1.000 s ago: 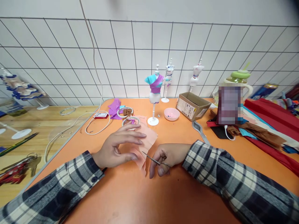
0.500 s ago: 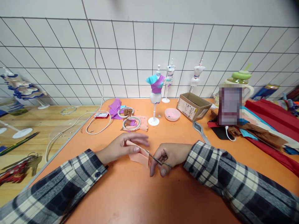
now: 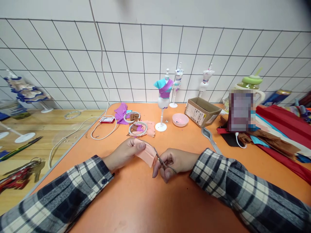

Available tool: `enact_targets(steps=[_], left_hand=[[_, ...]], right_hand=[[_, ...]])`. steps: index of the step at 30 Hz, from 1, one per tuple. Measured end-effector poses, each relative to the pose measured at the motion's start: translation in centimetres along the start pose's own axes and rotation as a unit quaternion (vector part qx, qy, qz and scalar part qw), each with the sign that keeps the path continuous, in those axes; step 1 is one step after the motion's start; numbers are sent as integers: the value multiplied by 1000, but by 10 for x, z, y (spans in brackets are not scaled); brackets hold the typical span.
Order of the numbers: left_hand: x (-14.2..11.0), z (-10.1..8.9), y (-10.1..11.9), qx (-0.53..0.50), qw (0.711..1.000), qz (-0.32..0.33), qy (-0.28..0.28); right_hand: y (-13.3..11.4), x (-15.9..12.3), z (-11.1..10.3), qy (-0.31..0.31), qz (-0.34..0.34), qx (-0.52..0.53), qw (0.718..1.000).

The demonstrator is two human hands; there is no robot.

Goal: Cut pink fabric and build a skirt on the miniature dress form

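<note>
My left hand [image 3: 127, 150] pinches a small folded piece of peach crepe paper [image 3: 146, 154] between thumb and fingers, just above the orange table [image 3: 155, 207]. In my right hand [image 3: 172, 163] is a small pair of metal scissors [image 3: 161, 162], with fingers through the handles. The scissor blades stand parted at the right edge of the peach piece. Whether they touch it I cannot tell for certain. Beyond my hands stands a small white mannequin [image 3: 163, 103] wrapped in turquoise and purple strips.
Tape rolls [image 3: 138, 128] lie on peach and purple scraps at the back left. A pink bowl [image 3: 180, 120], a cardboard box [image 3: 202, 111] and grey tongs-like tool [image 3: 210, 137] are at right. Behind them stands a phone [image 3: 240, 111] by coloured sheets [image 3: 274, 142]. Keys [image 3: 36, 168] lie far left.
My left fingers have closed down on the peach piece, which has turned and lifted slightly. The scissors have swung more upright and their blades have parted. The view has shifted slightly.
</note>
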State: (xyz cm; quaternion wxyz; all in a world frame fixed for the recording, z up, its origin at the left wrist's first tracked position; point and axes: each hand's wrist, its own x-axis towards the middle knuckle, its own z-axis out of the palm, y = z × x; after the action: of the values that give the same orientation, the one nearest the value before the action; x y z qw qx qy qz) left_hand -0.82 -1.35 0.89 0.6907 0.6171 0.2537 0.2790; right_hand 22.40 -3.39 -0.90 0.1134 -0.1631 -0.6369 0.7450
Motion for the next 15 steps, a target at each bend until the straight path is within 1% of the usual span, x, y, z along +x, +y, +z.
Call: enact_targets(steps=[2,5,6,10,12,15], left_hand=[[-1,1,-1,-45,999,-12,15],[0,5,-1,-97,995,-3,39],[0,7,1,-93,995,-2,39],[2,12,8,-26,999,6,28],[3,12,11,-24,999,7,24],[2,10,13,-1,1000,-14,20]], right_hand=[[0,0,0,6,8,-4,1000],[1,3,2,14,11,-6,1000],[1,4,3,21,10,-5,1000],[1,7,6,45,14,4,999],[0,6,6,39,18,8,999],[-4,3,5,27,22,-2,999]])
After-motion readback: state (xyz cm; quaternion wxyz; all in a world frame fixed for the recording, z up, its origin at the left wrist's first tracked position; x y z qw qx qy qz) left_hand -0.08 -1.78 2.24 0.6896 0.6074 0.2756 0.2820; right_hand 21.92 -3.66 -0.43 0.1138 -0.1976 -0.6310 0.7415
